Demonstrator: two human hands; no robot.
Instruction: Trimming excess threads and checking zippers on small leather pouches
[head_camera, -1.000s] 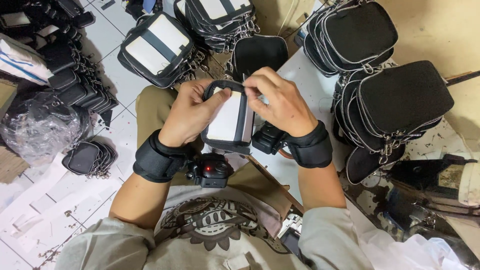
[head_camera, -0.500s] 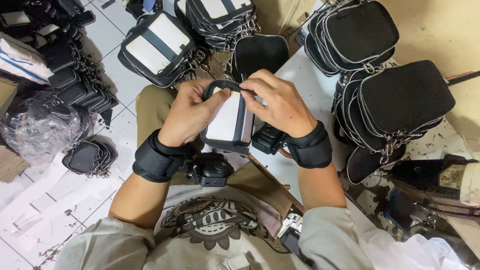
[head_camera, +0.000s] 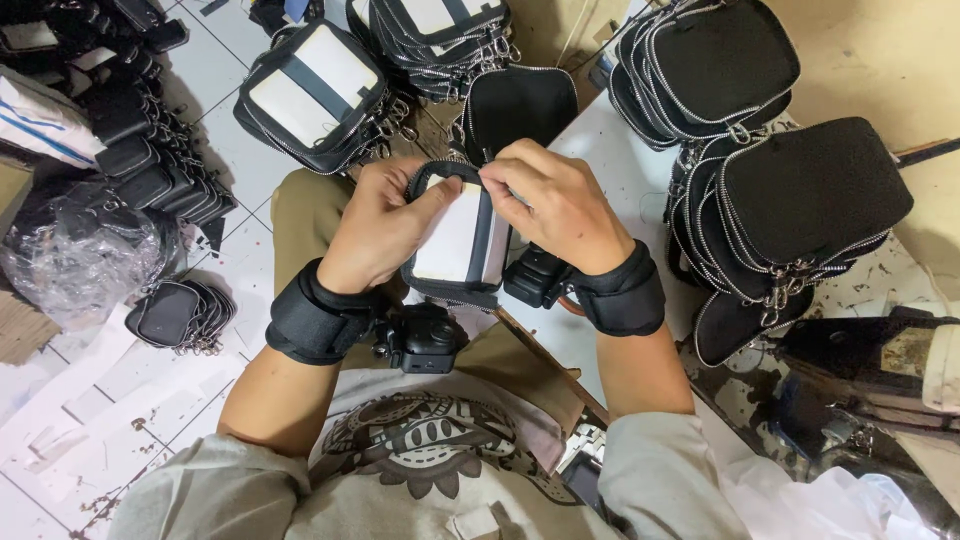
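Black-and-white pouch (head_camera: 455, 235) sits over the lap, propped upright so its zipper faces up. Left hand (head_camera: 375, 225) has its grip clamped on the side to steady it; right hand (head_camera: 555, 205) pinches the top edge. Finished black bags (head_camera: 800, 190) are stacked on the surface (head_camera: 625, 170).

We cannot see the upper left corner of the small pouch (head_camera: 455, 235); the left hand (head_camera: 375, 228) covers it. The right hand (head_camera: 553, 203) hides the pouch's top right edge, so we cannot tell whether a zipper pull sits in that grip. The stack of pouches (head_camera: 440, 35) at the top is cut off by the picture's edge. The dark machine (head_camera: 870, 380) at right is partly out of view and too dim to identify. The contents of the crumpled plastic bag (head_camera: 75, 265) are unreadable. The tabletop (head_camera: 620, 170) is mostly covered.
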